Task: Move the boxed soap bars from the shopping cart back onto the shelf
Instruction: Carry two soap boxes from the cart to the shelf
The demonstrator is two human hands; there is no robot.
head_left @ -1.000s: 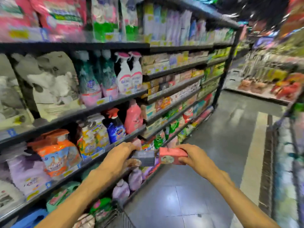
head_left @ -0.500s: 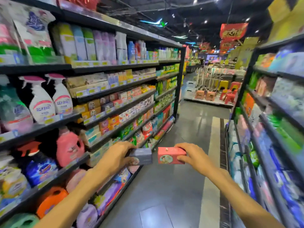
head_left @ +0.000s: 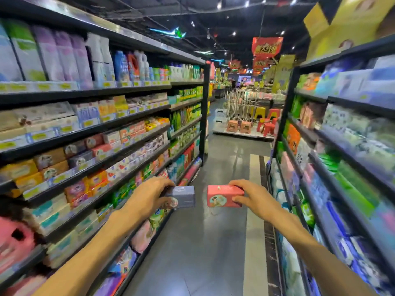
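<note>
Boxed soap bars: grey box [head_left: 183, 197] gripped by left hand [head_left: 149, 196], pink box [head_left: 224, 195] by right hand [head_left: 254, 198]; matching shelf row [head_left: 89, 149] lies left of frame, nearer the left hand

My left hand [head_left: 149, 196] covers the near end of the grey soap box [head_left: 183, 197], so I can't read its printed face. My right hand [head_left: 254, 198] hides the far end of the pink soap box [head_left: 223, 195]. Both forearms run off the bottom edge. The goods on the right-hand shelving [head_left: 346, 159] smear into blur, and the price tags [head_left: 38, 136] on the left shelves are too small to read.
</note>
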